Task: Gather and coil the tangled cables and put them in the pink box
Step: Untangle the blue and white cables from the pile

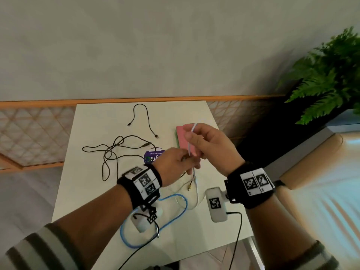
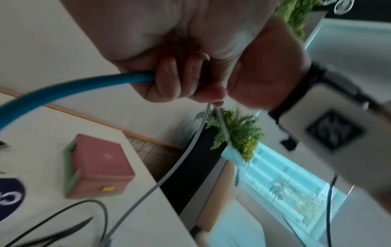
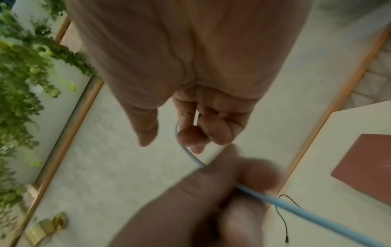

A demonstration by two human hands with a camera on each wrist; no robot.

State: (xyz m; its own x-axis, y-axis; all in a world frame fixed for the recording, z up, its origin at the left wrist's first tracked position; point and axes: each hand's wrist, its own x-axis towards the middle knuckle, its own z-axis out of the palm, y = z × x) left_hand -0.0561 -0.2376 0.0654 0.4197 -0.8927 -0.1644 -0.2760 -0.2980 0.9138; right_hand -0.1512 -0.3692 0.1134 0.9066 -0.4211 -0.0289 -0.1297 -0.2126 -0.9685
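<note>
Coiling: a turn of the white cable [image 1: 191, 140] is being formed between both hands, raised above the right half of the table [image 1: 91, 184]
Right hand [image 1: 209, 146]: curled round the upper loop of the white cable, held high so that the slack hangs free and can be wound
Left hand [image 1: 175, 164]: closed on the lower run of the white cable just below the right hand, apparently to feed and steady it; in the left wrist view the blue cable [image 1: 171, 215] also passes through its fingers [image 2: 169, 80]
White cable tail: left trailing down to the table below the hands, its gold plug [image 1: 190, 187] lying near the near edge
Blue cable: looped on the near part of the table, probably awaiting its own coiling
Black cables [image 1: 116, 152]: still loose and tangled on the left and far parts of the table, untouched
Pink box [image 1: 183, 137]: set just behind the hands on the right of the table, lid seemingly closed, so opening will likely be needed before anything is put in
</note>
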